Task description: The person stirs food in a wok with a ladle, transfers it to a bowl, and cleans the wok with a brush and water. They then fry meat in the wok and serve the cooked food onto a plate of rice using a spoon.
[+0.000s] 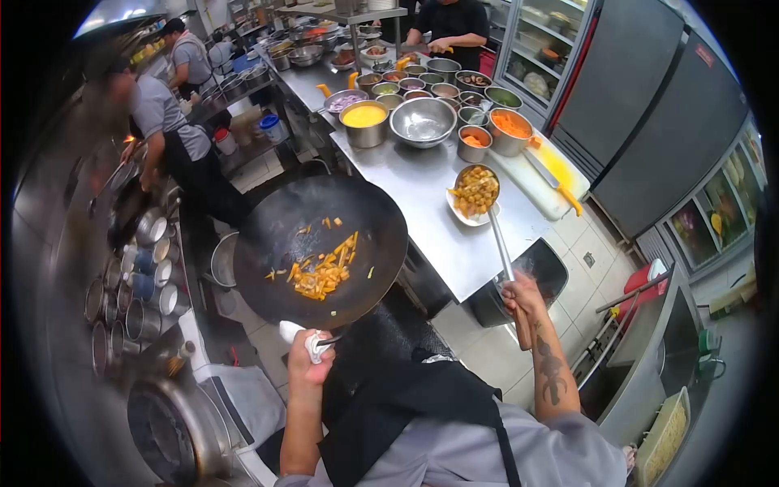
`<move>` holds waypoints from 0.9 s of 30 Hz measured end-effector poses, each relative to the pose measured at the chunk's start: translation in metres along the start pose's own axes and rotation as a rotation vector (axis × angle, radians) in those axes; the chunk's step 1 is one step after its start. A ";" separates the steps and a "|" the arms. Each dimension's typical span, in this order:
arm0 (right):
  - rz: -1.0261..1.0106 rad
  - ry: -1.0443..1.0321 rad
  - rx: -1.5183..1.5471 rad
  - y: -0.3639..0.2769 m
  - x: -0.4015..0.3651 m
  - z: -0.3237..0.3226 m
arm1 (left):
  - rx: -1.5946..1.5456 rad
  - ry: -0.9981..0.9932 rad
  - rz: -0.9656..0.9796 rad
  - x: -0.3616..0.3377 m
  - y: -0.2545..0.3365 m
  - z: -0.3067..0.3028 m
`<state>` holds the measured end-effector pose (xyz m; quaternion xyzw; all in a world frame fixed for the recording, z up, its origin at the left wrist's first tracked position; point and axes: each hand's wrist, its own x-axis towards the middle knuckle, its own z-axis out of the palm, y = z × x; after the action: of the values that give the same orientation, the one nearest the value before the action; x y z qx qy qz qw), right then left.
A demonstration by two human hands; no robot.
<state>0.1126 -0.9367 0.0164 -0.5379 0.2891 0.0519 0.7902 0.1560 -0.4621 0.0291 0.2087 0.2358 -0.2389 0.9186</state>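
Note:
A large dark wok (268, 211) hangs in front of me, its handle wrapped in a white cloth (316, 347) that my left hand (308, 361) grips. Chopped orange and yellow food (320, 276) lies in the lower middle of the wok. Out to the right, my right hand (523, 300) is closed round the handle of a long metal ladle (501, 239). The ladle's bowl is full of browned diced food and is over a white dish (471, 217) on the steel counter, which also holds some food.
On the steel counter (422, 243) stand a steel bowl (423, 122), a pot of yellow liquid (364, 116) and several ingredient tubs. A knife (542, 168) lies on a cutting board (560, 203). Co-workers stand at left (170, 114) and behind the counter (458, 28). Below the counter is a black bin (545, 264).

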 end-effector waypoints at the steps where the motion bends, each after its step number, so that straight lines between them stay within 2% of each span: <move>1: 0.001 -0.004 -0.005 0.000 -0.004 -0.001 | 0.009 -0.004 -0.002 -0.003 0.001 0.003; 3: -0.004 -0.029 0.034 0.011 0.000 -0.010 | 0.022 -0.003 -0.005 -0.003 0.001 -0.001; 6: -0.125 0.147 -0.201 0.031 0.015 -0.019 | 0.009 0.010 -0.004 -0.005 0.000 0.003; 10: -0.171 0.074 -0.182 0.039 0.011 -0.028 | 0.043 0.019 -0.028 -0.004 0.001 0.004; 11: -0.191 0.132 -0.217 0.040 0.011 -0.025 | 0.039 0.017 -0.028 -0.005 0.000 0.006; 15: -0.278 0.154 -0.348 0.047 0.007 -0.021 | 0.037 0.025 -0.042 -0.007 0.000 0.005; 18: -0.394 0.219 -0.523 0.061 0.019 -0.035 | 0.036 0.021 -0.030 -0.013 -0.002 0.006; 21: -0.395 0.342 -0.791 0.068 0.010 -0.032 | 0.047 -0.014 -0.090 -0.011 0.001 0.001; 24: -0.927 0.468 -1.239 0.099 0.043 -0.075 | 0.039 -0.103 -0.008 -0.005 -0.002 -0.017; 25: -0.419 0.422 -1.217 0.088 0.034 -0.068 | 0.039 -0.030 -0.009 -0.007 -0.002 -0.013; 26: -0.745 0.434 -1.154 0.100 0.049 -0.072 | 0.028 0.041 0.004 -0.009 -0.002 -0.007; 27: -0.524 0.430 -1.170 0.091 0.042 -0.061 | 0.000 0.044 0.007 -0.011 -0.002 -0.009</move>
<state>0.0872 -0.9625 -0.0950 -0.9279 0.2242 -0.1017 0.2800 0.1435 -0.4561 0.0273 0.2146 0.2552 -0.2312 0.9140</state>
